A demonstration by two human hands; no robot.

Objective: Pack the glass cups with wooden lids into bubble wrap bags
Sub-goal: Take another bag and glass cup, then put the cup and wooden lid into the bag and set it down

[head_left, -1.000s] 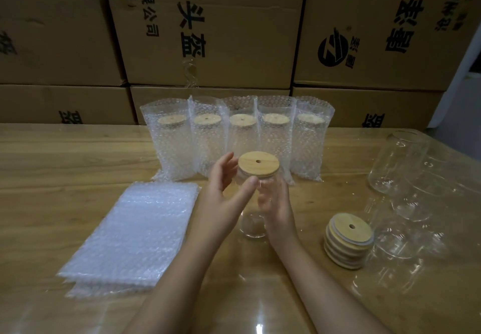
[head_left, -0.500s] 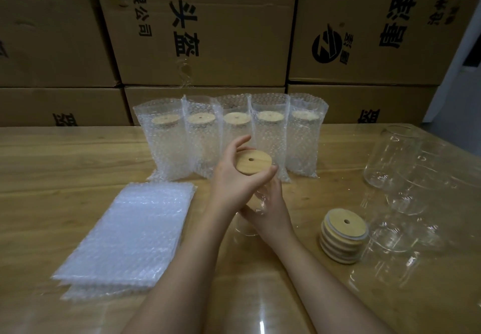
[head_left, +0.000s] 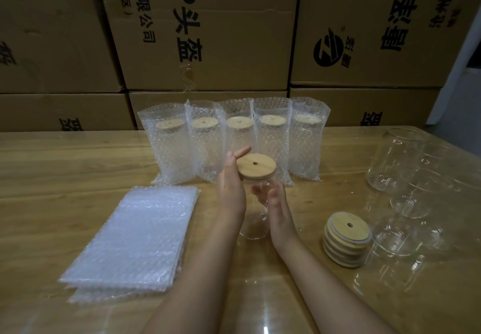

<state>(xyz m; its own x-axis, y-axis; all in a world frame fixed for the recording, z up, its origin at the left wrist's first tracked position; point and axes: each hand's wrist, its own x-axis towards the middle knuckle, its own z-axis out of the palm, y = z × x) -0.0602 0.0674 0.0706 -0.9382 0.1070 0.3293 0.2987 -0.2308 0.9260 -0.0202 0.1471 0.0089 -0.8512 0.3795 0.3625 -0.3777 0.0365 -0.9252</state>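
A clear glass cup [head_left: 256, 225] stands on the wooden table [head_left: 65, 167] in the middle, capped with a round wooden lid [head_left: 256, 168] that has a small hole. My left hand [head_left: 231, 187] rests against the lid's left edge with straight fingers, one fingertip pointing up past the rim. My right hand [head_left: 278, 208] curls round the cup's right side below the lid. A flat stack of empty bubble wrap bags [head_left: 130, 237] lies to the left.
Several bagged, lidded cups [head_left: 234, 143] stand in a row behind the hands. A stack of spare wooden lids [head_left: 347, 240] sits to the right, with several empty glass cups [head_left: 398, 161] beyond it. Cardboard boxes [head_left: 208, 34] wall the table's far edge.
My left hand has slid off the top of the lid to its left side. The lid, tilted under my palm half a second ago, now sits level on the cup.
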